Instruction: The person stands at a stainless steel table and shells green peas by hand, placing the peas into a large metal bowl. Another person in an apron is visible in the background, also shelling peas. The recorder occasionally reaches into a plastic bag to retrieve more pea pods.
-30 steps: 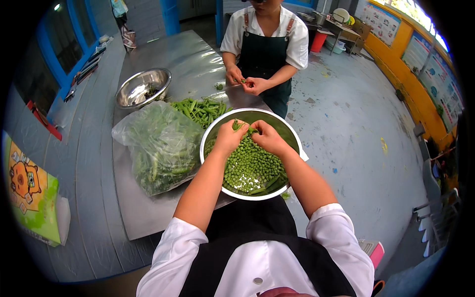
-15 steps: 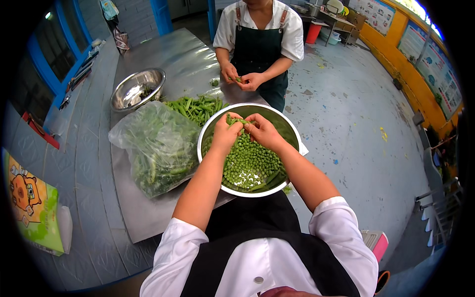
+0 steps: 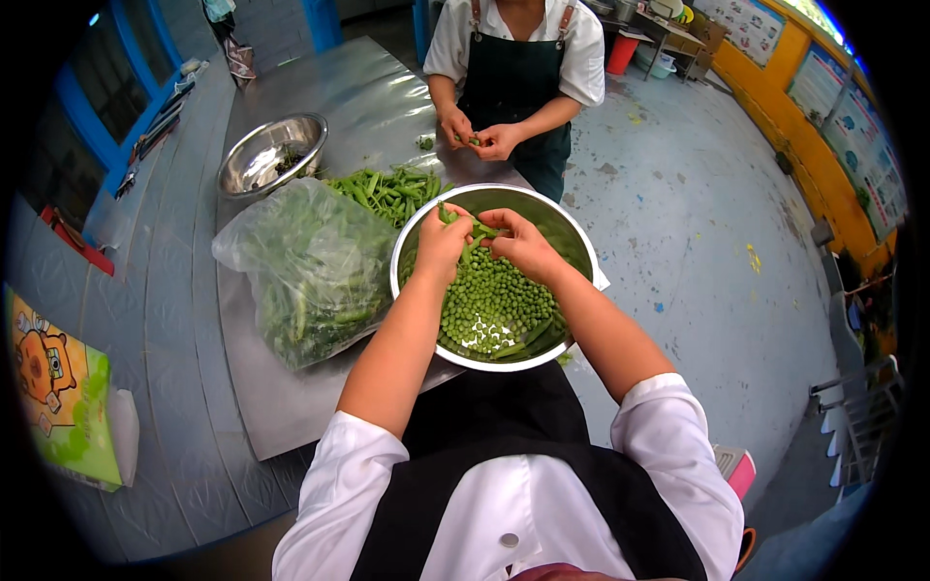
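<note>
Above the far part of a wide steel bowl (image 3: pixel 584 235), my left hand (image 3: pixel 443 241) is closed on a green pea pod (image 3: pixel 479 231). The fingers and thumb of my right hand (image 3: pixel 526 246) curl around the pod's other end, partly hiding it. Below my hands, loose shelled peas (image 3: pixel 496 298) cover much of the bowl's bottom. A few whole or split pods (image 3: pixel 523 341) lie among them at the near right side. Left of the bowl rests a clear plastic bag (image 3: pixel 302 266) full of pods, with a heap of loose pods (image 3: pixel 387 194) just behind it.
A smaller steel bowl (image 3: pixel 274 155) with dark scraps sits farther back on the metal table (image 3: pixel 358 82). Across the table corner a co-worker in a dark green apron (image 3: pixel 511 82) handles something small and green. A colourful box (image 3: pixel 63 387) stands at far left.
My right hand has parted slightly from the left, showing more of the pod between them. The whole view has shifted a little, so the bowl appears higher.
</note>
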